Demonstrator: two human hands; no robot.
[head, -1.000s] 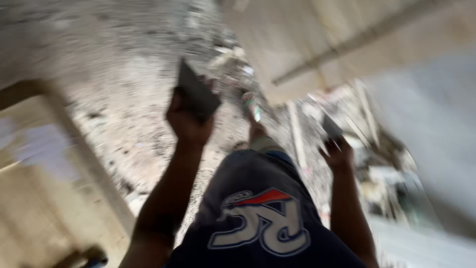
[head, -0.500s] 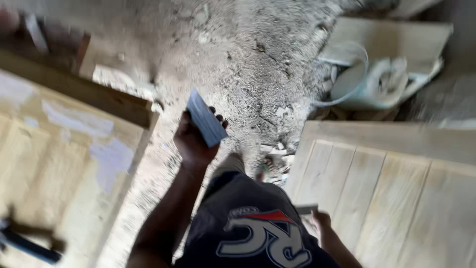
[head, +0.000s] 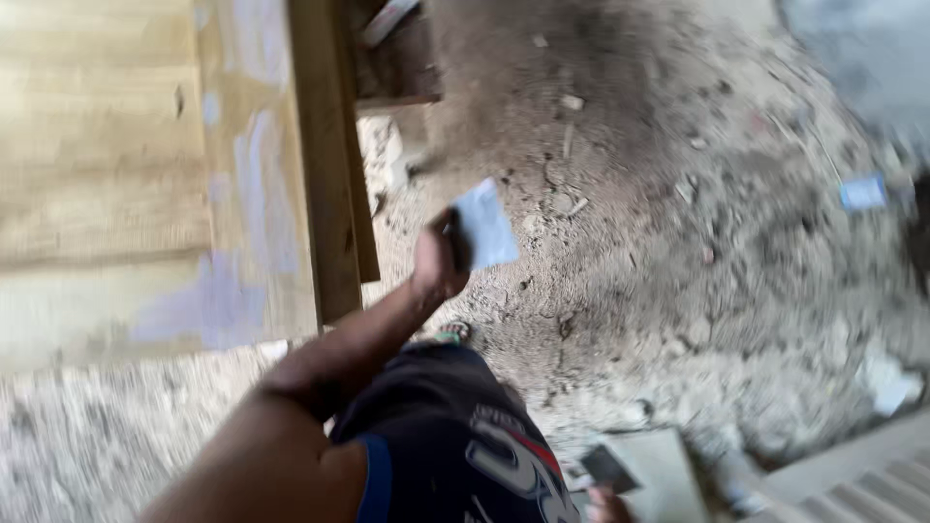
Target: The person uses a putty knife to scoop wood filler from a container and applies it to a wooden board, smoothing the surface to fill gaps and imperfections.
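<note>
My left hand [head: 438, 263] is raised in the middle of the head view and grips a flat grey-blue scraper blade [head: 484, 225] that points up and right. My right hand [head: 605, 503] shows only partly at the bottom edge, closed on a small dark flat tool [head: 607, 467]. A pale wooden panel [head: 116, 174] with grey-white filler patches lies to the left of my left hand, edged by a brown wooden rail [head: 325, 155]. The picture is blurred by motion.
Below me is rough dirt ground [head: 678, 242] strewn with rubble and scraps. A slatted wooden panel [head: 872, 484] shows at the bottom right corner. A small blue scrap [head: 862, 192] lies at the far right. My dark shirt [head: 455, 446] fills the bottom middle.
The view has swung round: the patched wooden panel now fills the upper left and the slatted one has slid to the bottom right. My left hand still grips the scraper.
</note>
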